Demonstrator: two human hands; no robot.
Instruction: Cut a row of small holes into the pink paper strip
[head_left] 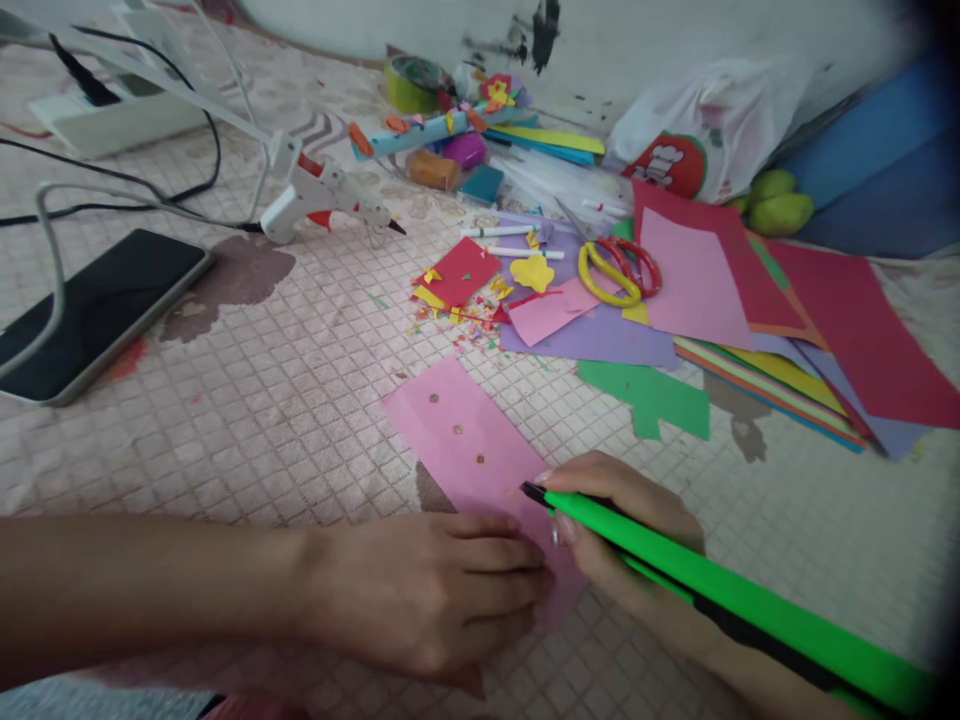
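A pink paper strip point(499, 432) lies slantwise on the patterned cloth in front of me, with three small dark round marks in a row along it. My left hand point(439, 590) rests palm down across the strip's near part, fingers stretched out and holding nothing. Between the thumb and fingers of my right hand point(637, 490) is a green pen point(720, 575) with a black front end. Its tip is at the strip, just beyond my left fingers and in line with the marks; whether it touches cannot be made out.
Yellow and red scissors point(609, 272) lie on coloured paper sheets point(705, 275) at the right. A green paper cutout point(649, 395) lies nearer. Behind are paper scraps point(469, 325), a white glue gun point(322, 195), a phone point(105, 310), cables, a power strip point(112, 120) and a plastic bag point(712, 130).
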